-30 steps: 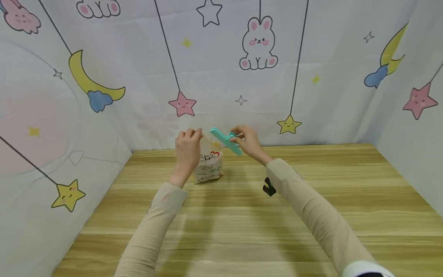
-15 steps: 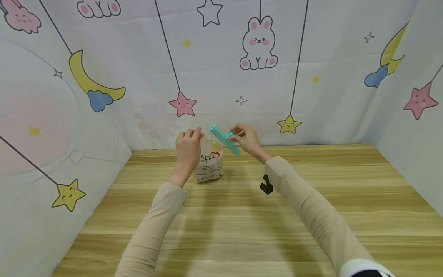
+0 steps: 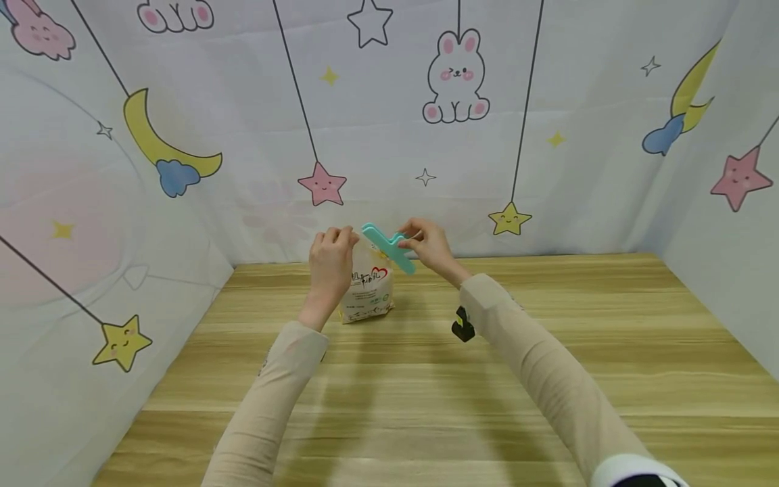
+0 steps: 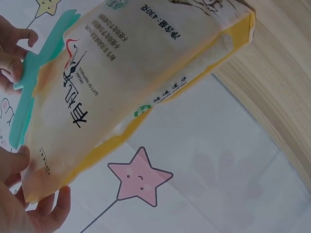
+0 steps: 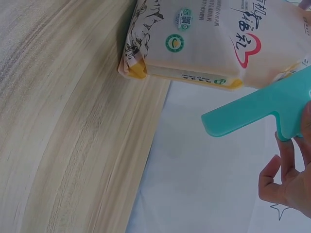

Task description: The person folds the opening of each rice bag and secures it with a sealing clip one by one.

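A white and yellow printed bag (image 3: 368, 297) stands on the table near its back edge. My left hand (image 3: 331, 264) pinches the bag's top corner, as the left wrist view shows, with the bag (image 4: 121, 82) stretching away from the fingers. A teal bag clip (image 3: 389, 249) is held by my right hand (image 3: 429, 245), thumb and fingers on its handle. The clip slants across the upper right of the bag. In the left wrist view the clip (image 4: 53, 43) lies along the bag's top edge; whether its jaws enclose that edge I cannot tell.
The wood-grain table (image 3: 389, 406) stretches in front and to both sides. Behind it hangs a white cloth (image 3: 389, 135) printed with stars, moons and a rabbit. A small black piece (image 3: 464, 328) with yellow on it shows beside the right cuff.
My right hand has moved left with the bag clip, from beside the bag to overlapping its upper right side. The left hand and the bag have hardly moved.
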Tool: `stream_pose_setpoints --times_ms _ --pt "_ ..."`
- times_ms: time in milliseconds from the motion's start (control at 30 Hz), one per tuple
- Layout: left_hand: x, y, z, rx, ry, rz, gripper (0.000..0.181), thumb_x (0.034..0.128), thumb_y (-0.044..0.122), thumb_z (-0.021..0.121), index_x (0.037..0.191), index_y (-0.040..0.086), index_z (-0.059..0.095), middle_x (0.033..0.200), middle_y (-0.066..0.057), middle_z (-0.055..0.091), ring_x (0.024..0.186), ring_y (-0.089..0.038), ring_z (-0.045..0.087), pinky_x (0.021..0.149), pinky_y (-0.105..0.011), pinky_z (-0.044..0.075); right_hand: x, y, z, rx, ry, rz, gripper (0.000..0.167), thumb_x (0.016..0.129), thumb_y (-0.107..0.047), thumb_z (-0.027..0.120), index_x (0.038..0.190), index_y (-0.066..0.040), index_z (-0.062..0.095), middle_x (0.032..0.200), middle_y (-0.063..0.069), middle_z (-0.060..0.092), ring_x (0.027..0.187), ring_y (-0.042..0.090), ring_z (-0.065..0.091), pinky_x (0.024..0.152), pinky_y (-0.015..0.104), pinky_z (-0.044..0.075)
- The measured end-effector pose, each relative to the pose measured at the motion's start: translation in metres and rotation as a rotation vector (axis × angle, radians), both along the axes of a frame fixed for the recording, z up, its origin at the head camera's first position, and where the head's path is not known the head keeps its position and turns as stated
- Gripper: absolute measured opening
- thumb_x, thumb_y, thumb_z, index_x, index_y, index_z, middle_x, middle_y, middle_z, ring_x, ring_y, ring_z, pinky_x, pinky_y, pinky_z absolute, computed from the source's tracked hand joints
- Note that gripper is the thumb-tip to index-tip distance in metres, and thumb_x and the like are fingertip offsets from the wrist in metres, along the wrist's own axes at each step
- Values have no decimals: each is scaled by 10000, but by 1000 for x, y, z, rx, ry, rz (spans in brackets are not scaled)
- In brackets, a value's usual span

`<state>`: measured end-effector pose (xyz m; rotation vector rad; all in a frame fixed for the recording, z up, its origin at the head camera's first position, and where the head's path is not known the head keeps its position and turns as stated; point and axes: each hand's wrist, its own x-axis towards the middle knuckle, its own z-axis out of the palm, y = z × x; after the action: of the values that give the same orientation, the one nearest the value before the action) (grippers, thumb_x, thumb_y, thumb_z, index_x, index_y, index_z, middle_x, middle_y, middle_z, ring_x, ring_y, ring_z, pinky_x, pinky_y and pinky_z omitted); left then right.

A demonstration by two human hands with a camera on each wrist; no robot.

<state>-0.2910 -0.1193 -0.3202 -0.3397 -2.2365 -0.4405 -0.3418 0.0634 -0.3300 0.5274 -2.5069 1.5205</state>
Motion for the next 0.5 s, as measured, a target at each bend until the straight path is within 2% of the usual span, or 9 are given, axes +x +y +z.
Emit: stream_pose_setpoints --times_ms 100,300,500 --pt "0 0 0 -11 4 9 267 875 177 522 1029 -23 609 871 -193 638 738 -338 561 674 -402 475 0 -1 0 5 10 -3 155 825 -128 618 968 -67 614 905 113 593 833 340 602 671 331 502" --pt "1 1 1 -27 -4 39 369 883 182 511 1176 -42 524 909 -214 639 759 -351 568 710 -394 476 0 -3 0 -13 8 8 149 830 -124 610 967 -64 612 902 124 592 848 367 595 712 418 503" --pt "1 2 2 -15 -8 44 403 876 189 523 1197 -54 495 895 -219 646 745 -350 572 706 -388 484 1 -6 1 -5 1 10 156 832 -137 610 979 -82 612 898 106 577 848 337 596 669 337 502"
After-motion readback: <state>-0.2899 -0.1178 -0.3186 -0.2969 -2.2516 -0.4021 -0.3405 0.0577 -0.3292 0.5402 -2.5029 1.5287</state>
